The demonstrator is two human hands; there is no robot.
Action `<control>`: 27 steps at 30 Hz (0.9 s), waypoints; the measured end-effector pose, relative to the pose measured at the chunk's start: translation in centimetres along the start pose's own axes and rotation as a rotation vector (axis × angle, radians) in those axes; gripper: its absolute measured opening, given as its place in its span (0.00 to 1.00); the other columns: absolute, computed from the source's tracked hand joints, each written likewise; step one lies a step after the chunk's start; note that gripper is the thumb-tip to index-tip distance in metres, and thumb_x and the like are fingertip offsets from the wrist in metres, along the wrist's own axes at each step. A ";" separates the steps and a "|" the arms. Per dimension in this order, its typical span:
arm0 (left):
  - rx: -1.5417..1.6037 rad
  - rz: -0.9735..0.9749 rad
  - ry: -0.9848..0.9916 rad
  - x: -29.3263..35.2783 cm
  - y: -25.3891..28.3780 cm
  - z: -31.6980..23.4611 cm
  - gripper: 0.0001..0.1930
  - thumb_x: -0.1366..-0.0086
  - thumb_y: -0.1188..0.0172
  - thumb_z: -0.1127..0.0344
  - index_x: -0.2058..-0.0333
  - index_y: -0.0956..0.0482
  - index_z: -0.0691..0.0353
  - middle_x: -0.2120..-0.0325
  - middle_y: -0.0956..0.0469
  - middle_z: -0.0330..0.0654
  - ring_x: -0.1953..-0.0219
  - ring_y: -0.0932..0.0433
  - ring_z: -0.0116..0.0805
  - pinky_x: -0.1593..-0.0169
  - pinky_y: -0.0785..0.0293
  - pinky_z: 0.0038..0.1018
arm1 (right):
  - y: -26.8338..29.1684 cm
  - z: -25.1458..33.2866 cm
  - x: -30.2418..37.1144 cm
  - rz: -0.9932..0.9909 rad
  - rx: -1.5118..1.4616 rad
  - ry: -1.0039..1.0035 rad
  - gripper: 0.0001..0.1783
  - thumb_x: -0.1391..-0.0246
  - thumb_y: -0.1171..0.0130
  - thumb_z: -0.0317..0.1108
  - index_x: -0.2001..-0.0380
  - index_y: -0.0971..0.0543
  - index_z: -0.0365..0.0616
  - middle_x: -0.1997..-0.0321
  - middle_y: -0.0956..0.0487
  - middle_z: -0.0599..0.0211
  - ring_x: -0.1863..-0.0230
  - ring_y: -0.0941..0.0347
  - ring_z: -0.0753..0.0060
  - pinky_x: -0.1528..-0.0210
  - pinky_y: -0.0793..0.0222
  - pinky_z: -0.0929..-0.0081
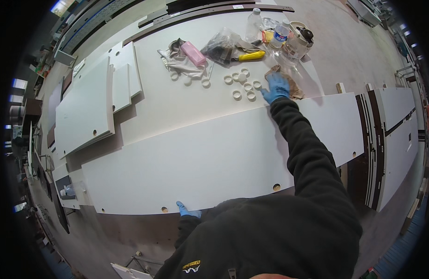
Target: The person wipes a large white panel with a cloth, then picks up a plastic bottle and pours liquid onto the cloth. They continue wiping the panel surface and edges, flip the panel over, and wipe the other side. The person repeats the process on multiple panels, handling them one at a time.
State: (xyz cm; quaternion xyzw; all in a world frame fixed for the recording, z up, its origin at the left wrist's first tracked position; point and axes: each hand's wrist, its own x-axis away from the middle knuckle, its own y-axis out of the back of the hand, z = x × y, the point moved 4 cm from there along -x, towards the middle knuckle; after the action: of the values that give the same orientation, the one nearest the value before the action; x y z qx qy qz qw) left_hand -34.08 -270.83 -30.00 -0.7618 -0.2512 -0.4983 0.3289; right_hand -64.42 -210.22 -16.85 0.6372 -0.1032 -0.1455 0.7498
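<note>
A long white panel (200,160) with round holes along its near edge lies across in front of me. At that edge is my left hand (189,211) in a blue glove, gripping it with one digit on top; its other fingers are hidden. My right arm stretches over the panel. Its blue-gloved hand (276,88) is closed on a crumpled brown cloth (294,88) just past the far edge. Several white plastic rings (236,95) lie left of this hand. Beyond them rests a tool with a yellow handle (251,56).
Plastic bottles (279,35) and a clear jug (296,44) stand at the far right. Near them are a clear bag (221,46), a pink block (193,53) and grey rags (182,65). White panels are stacked left (84,104) and right (398,149).
</note>
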 end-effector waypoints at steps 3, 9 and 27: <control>-0.001 -0.069 0.022 -0.1 0.1 0.1 0.48 0.31 0.61 0.20 0.28 0.36 0.52 0.28 0.34 0.44 0.28 0.37 0.53 0.25 0.44 0.55 | -3.3 -6.0 -0.1 -0.078 0.212 -0.119 0.42 0.51 0.29 0.51 0.33 0.27 0.53 0.23 0.36 0.57 0.24 0.40 0.47 0.24 0.47 0.52; -0.045 -0.034 -0.053 -0.7 0.7 -0.5 0.46 0.29 0.64 0.22 0.29 0.35 0.52 0.29 0.33 0.43 0.29 0.34 0.52 0.26 0.40 0.54 | -6.2 -11.2 -2.3 -0.153 0.014 -0.106 0.26 0.34 0.48 0.47 0.37 0.24 0.49 0.34 0.23 0.54 0.35 0.28 0.42 0.34 0.33 0.47; 0.259 -0.145 0.049 1.8 -1.1 0.5 0.45 0.33 0.47 0.25 0.30 0.33 0.55 0.31 0.29 0.45 0.31 0.33 0.53 0.25 0.41 0.49 | -1.2 4.9 17.0 -0.165 -0.527 0.658 0.19 0.39 0.47 0.30 0.48 0.21 0.32 0.43 0.19 0.41 0.44 0.21 0.39 0.41 0.26 0.51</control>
State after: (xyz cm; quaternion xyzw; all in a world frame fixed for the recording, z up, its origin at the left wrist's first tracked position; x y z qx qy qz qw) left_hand -33.88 -269.63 -28.21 -0.6805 -0.3594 -0.5028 0.3937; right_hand -50.26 -220.90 -17.79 0.4424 0.2336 -0.0153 0.8657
